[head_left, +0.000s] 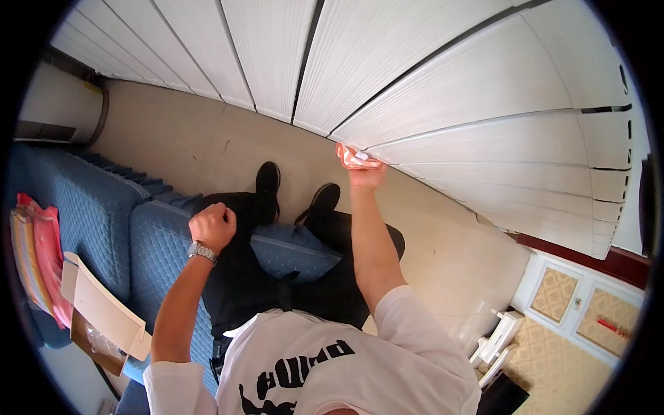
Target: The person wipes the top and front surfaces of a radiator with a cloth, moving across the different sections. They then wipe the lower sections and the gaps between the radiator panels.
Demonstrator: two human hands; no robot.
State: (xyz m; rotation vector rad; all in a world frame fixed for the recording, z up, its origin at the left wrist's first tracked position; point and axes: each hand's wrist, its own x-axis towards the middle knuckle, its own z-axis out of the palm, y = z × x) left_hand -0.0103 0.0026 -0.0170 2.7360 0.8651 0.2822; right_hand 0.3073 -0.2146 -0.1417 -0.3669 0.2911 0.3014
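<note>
My right hand reaches forward with its fingers closed around a folded orange-pink cloth with white spots. A small white piece shows on top of the cloth. Both lie right at the lower edge of a white slatted panel in this view. My left hand is curled into a fist over my left knee, with nothing showing in it. A metal-banded watch sits on that wrist.
I sit on a blue quilted sofa. An opened cardboard box and folded pink and striped fabrics lie to the left. Tiled floor stretches ahead and right, towards white cabinet doors. A white cylindrical unit stands far left.
</note>
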